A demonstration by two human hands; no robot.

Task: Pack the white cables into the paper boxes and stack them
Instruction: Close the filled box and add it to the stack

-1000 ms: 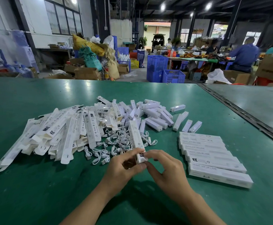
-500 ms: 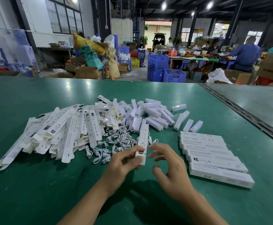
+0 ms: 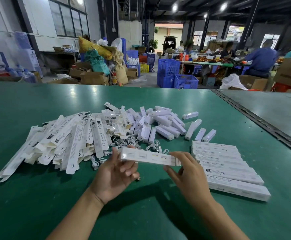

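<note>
Green workshop bench (image 3: pixel 37 205), near edge: one long white paper box (image 3: pixel 150 157) held level above the surface, left hand (image 3: pixel 114 175) pinching one end, right hand (image 3: pixel 188 172) gripping the other, evidently for transfer onto the row of packed boxes (image 3: pixel 227 170) by the right edge; loose white cables (image 3: pixel 124 144) lie mid-bench.

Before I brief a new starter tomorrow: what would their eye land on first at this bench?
First, the long white box held level between the left hand and right hand, just above the green table. Then the sprawling heap of flat cartons on the left, with white cables tangled beside it, and the neat overlapping row of closed boxes on the right.
</note>
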